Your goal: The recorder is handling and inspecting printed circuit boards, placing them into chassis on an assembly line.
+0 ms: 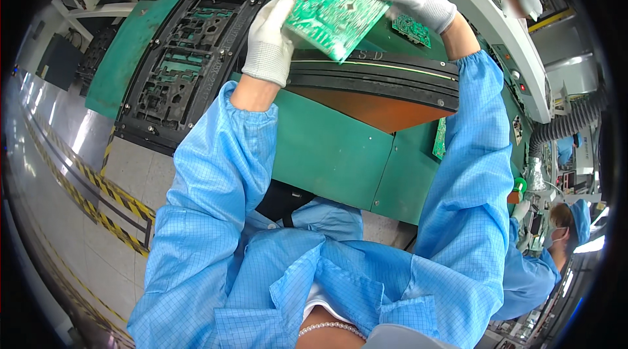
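Cannot make out the blurred detail on the green circuit board (pixel 337 12), nor see any fingertips behind it. Raised over the desk (pixel 327 146) at twelve o'clock, tilted; gripped along its nine o'clock edge by the left hand (pixel 268 41), pinched near its two o'clock corner by the fingers of the right hand (pixel 418 1)

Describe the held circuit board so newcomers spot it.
Find the green workbench, then the orange-sided black frame. Above it in view, the gloved left hand and right hand hold a green circuit board. Unlike boards lying on the bench, this one's held aloft.
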Available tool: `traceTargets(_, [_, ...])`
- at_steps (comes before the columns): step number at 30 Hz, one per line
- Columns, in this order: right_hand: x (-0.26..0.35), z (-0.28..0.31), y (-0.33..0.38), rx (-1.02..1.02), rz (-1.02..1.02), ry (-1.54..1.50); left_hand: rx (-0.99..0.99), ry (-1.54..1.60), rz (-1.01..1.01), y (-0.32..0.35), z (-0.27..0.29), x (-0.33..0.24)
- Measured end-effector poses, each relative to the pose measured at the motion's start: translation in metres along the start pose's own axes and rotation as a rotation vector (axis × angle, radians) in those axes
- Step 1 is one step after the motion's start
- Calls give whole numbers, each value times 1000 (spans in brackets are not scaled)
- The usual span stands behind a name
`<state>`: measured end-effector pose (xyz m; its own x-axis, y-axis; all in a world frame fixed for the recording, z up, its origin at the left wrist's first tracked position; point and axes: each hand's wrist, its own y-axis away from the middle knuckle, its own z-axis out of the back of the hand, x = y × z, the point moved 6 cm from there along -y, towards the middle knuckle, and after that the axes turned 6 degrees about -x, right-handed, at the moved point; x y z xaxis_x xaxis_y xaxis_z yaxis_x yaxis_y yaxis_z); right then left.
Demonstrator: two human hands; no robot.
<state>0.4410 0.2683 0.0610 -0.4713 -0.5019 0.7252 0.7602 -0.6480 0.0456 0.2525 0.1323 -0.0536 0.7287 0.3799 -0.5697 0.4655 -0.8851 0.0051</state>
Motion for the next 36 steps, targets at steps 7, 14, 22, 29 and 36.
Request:
traceTargets(7, [-97,67,-24,-515,-143,-63,-124,-195,-86,-2,10,-9])
traceTargets(14, [-121,53,-47,-373,-253,-61,-84,-282,-1,1,9,-2])
traceTargets(22, [-185,70,-64,-660,-430,-457,-32,-264,33,-1,7,6])
traceTargets(29, [-148,29,-43,-277,-392,-57,-19,-327,60,1,9,4])
traceTargets(36, [-55,16,0,-84,-157,188,29,-378,82,-1,9,13])
